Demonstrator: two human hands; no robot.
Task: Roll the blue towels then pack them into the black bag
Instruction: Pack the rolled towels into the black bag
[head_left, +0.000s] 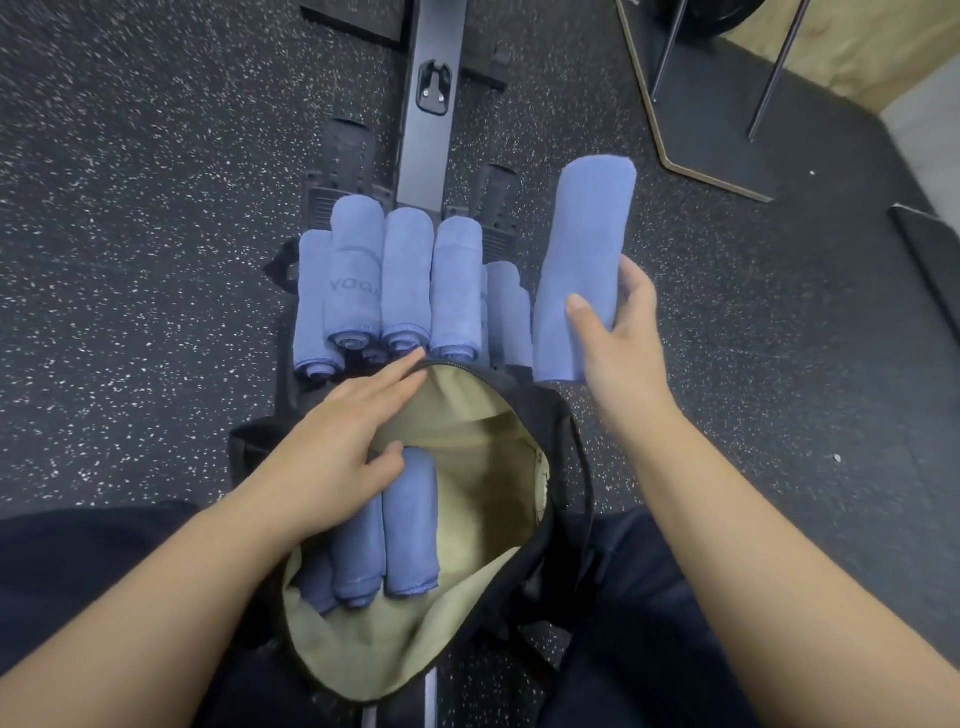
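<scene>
— Blue rolled terry towels (395, 291) lie stacked on the speckled rubber floor (130, 260), just beyond the bag's mouth. All look rolled already?

— Seems so; rolling looks finished. The left hand (332, 441) lies flat, fingers straight, on the rim of the open black bag with tan lining (483, 457); about three rolls (410, 525) sit inside.

— And on the right?

— The right hand (618, 332) grips one more rolled blue towel (587, 260), raised beside the pile. Most of the packing remains.
</scene>
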